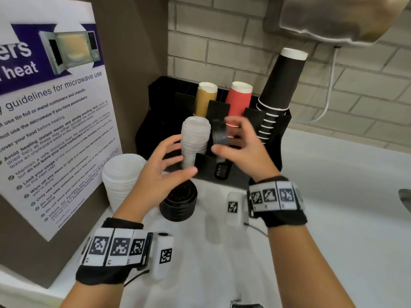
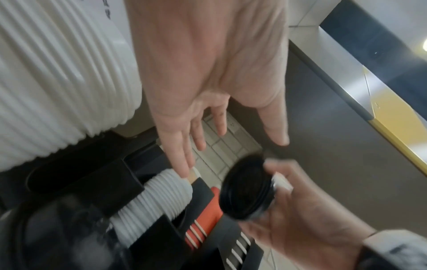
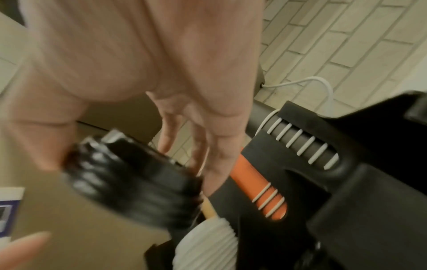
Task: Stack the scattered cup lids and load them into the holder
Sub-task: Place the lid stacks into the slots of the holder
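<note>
Black plastic lid stack [image 1: 219, 133] gripped by right hand [image 1: 243, 147] above black holder [image 1: 233, 176]; left hand [image 1: 164, 172], fingers spread and empty, beside it.

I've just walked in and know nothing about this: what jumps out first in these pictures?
The right hand holds a short stack of black lids in its grip just above the black holder, beside a column of white lids already loaded there. The left hand hovers open in front of that column. Behind stands a tall leaning stack of black cups; more black lids wait on the counter.
</note>
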{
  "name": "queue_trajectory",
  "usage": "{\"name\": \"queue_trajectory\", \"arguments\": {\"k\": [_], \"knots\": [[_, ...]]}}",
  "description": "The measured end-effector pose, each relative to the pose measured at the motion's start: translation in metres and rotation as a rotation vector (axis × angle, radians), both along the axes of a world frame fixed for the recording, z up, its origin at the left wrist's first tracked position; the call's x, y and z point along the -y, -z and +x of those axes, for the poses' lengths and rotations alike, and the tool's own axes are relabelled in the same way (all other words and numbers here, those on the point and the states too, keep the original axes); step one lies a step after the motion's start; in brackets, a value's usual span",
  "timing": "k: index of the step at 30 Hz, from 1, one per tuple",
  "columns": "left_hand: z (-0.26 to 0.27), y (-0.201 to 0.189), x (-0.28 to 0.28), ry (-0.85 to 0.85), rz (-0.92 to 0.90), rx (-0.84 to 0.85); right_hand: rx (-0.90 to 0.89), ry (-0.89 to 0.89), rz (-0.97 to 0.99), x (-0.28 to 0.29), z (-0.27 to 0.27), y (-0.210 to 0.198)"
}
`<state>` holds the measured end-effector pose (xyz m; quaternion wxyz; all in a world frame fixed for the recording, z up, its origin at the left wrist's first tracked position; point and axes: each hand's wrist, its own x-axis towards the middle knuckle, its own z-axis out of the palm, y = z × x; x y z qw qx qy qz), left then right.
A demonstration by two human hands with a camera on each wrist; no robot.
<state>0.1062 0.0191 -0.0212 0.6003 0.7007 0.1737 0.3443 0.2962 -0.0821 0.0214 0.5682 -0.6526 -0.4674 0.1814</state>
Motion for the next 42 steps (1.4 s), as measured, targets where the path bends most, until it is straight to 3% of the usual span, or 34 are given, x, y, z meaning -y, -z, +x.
{"name": "queue_trajectory", "arguments": {"k": [2, 4, 8, 11, 21, 28, 33, 36, 38, 39, 42], "knots": [[-0.006, -0.005, -0.004, -0.076, -0.008, 0.005, 0.103, 0.135, -0.035, -0.012, 0.027, -0.006], [-0.012, -0.009, -0.007, -0.118, -0.015, 0.01, 0.254, 0.178, -0.216, -0.025, 0.05, -0.007], [-0.018, -0.014, -0.009, -0.16, -0.002, 0.017, 0.594, 0.097, -0.615, -0.049, 0.07, 0.002], [-0.02, -0.015, -0.009, -0.174, 0.002, 0.009, 0.755, 0.017, -0.778, -0.061, 0.069, 0.013], [-0.02, -0.018, -0.005, -0.198, -0.022, -0.027, 0.839, -0.049, -0.905, -0.063, 0.066, 0.032], [-0.023, -0.022, -0.003, -0.202, -0.016, -0.024, 1.098, 0.077, -1.012, -0.06, 0.054, 0.04], [-0.024, -0.021, -0.005, -0.2, -0.007, -0.017, 1.123, 0.15, -1.017, -0.052, 0.04, 0.033], [-0.025, -0.019, -0.007, -0.204, -0.007, -0.014, 1.07, 0.204, -0.677, -0.046, 0.018, 0.028], [-0.024, -0.02, -0.007, -0.208, -0.003, -0.018, 0.91, 0.051, -0.512, -0.046, -0.004, 0.029], [-0.024, -0.021, -0.006, -0.21, -0.004, -0.017, 0.819, -0.069, -0.525, -0.047, -0.015, 0.03], [-0.023, -0.022, -0.005, -0.206, -0.01, -0.004, 0.704, -0.347, -0.762, -0.053, -0.043, 0.044]]}}
